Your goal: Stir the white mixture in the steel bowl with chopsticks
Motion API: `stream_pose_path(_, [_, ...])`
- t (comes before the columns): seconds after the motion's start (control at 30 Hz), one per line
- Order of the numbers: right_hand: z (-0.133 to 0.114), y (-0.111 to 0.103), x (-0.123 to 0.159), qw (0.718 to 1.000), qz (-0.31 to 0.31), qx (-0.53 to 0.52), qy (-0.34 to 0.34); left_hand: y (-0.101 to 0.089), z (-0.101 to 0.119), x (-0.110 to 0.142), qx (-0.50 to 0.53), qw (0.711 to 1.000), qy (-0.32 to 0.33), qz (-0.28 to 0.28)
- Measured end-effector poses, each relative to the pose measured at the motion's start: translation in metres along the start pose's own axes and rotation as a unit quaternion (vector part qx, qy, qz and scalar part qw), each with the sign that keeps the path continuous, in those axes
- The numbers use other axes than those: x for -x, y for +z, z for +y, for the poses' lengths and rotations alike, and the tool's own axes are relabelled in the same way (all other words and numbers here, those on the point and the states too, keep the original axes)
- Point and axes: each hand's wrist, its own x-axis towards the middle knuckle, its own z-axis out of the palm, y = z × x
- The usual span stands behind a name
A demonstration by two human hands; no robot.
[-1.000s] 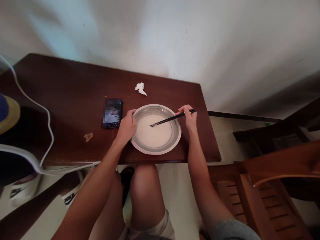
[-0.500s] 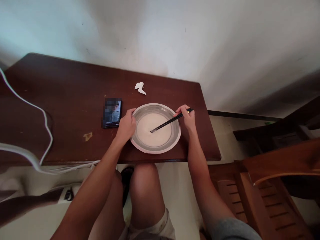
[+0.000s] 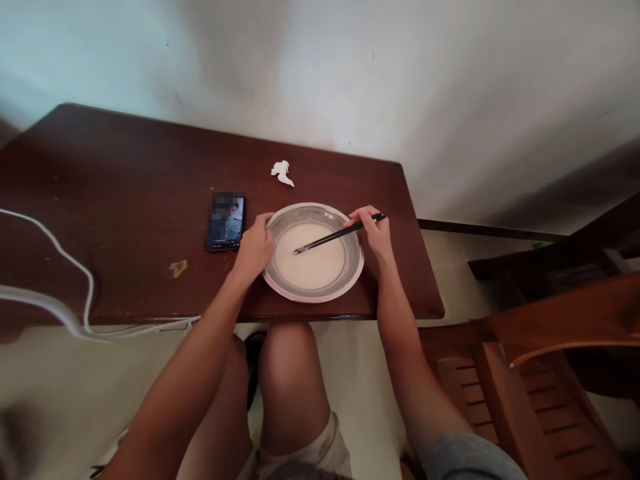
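A wide metal basin (image 3: 313,298) stands near the front edge of the table, with a pale, creamy-white liquid (image 3: 315,267) in its bottom. My left hand (image 3: 257,247) grips the basin's left rim, fingers closed over the edge. In my right hand (image 3: 374,230), above the right rim, is a pair of black chopsticks (image 3: 333,236). They slant down to the left, and their wet-looking tips are at the liquid. Whether the tips dip under the surface is hard to make out.
Left of the basin, a phone (image 3: 227,223) with a lit screen lies on the dark brown table (image 3: 125,180). A crumpled tissue (image 3: 283,173) is behind the basin. White cables (image 3: 55,307) cross the table's left end. A wooden chair (image 3: 530,387) stands at the right, and a wall (image 3: 325,73) rises behind.
The chopstick tips have swung a little left and away from me across the liquid. My left hand keeps its hold on the rim. A leg at the lower left has moved out of view.
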Motion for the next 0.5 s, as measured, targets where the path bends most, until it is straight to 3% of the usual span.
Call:
stream_pose_path(0.17, [0.001, -0.0063, -0.0023, 0.998, 0.067, -0.007, -0.014, 0.0005, -0.0016, 0.0003, -0.001, 1.0, 0.008, 0.001])
stream_pose_path(0.37, [0.0006, -0.0015, 0.0001, 1.0, -0.008, 0.007, 0.0, 0.0016, -0.0032, -0.0004, -0.002, 1.0, 0.006, 0.002])
stream_pose_path(0.5, [0.0026, -0.004, -0.0014, 0.999, 0.047, 0.005, -0.017, 0.0014, -0.0021, -0.0013, -0.001, 1.0, 0.007, 0.0])
